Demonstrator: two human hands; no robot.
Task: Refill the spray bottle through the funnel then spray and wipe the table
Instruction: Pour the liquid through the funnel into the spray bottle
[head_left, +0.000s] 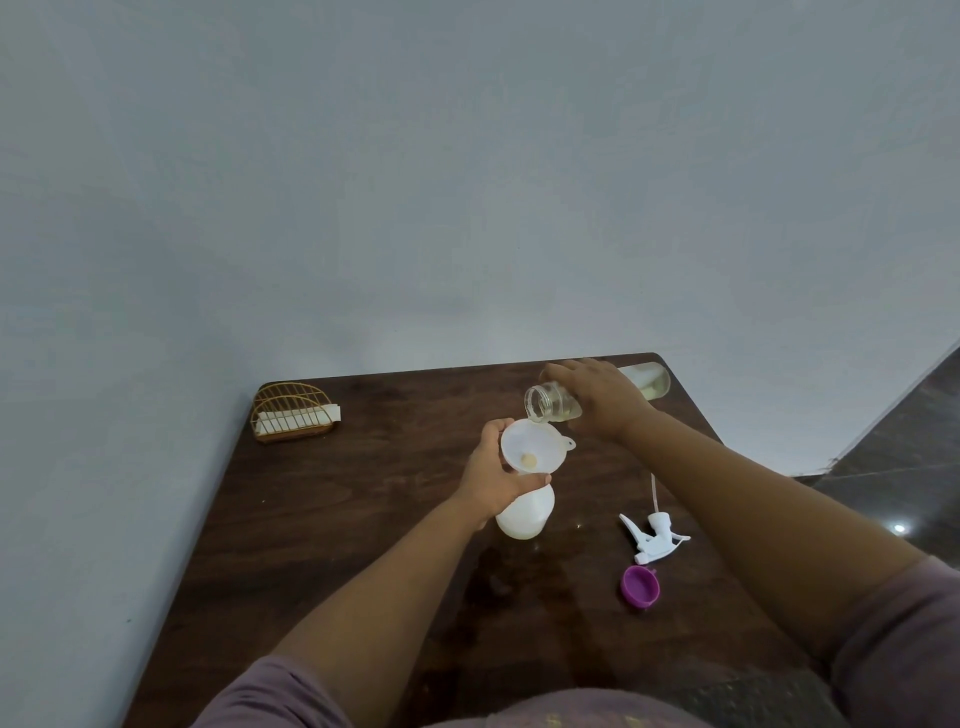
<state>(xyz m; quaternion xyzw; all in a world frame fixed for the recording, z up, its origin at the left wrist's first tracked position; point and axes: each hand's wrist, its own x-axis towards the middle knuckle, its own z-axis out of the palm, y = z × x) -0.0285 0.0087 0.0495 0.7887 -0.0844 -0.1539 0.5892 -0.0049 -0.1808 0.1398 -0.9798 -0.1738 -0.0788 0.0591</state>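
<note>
Far left on the table (322, 519): wicker holder (291, 413) with white folded tissues, untouched, well apart from the work.

Centre: spray bottle (524, 514), white translucent plastic, upright on the table, cap off. Judged light and thin-walled, easy to tip while near empty, so best held at the neck. Left hand (493, 475) has its grip curled round the neck, just under the white funnel (530, 447) seated in the mouth. Yellowish liquid pools at the funnel throat.

Right of centre, farther: clear refill bottle (553, 402), tilted, open mouth just over the funnel's far rim. Right hand (597, 397) is clamped round its body from above. Smooth wall, likely slippery if wet; weight falls as it empties.

Near right: trigger sprayer head (655, 538) with dip tube, lying loose; purple cap (640, 585) beside it.
</note>
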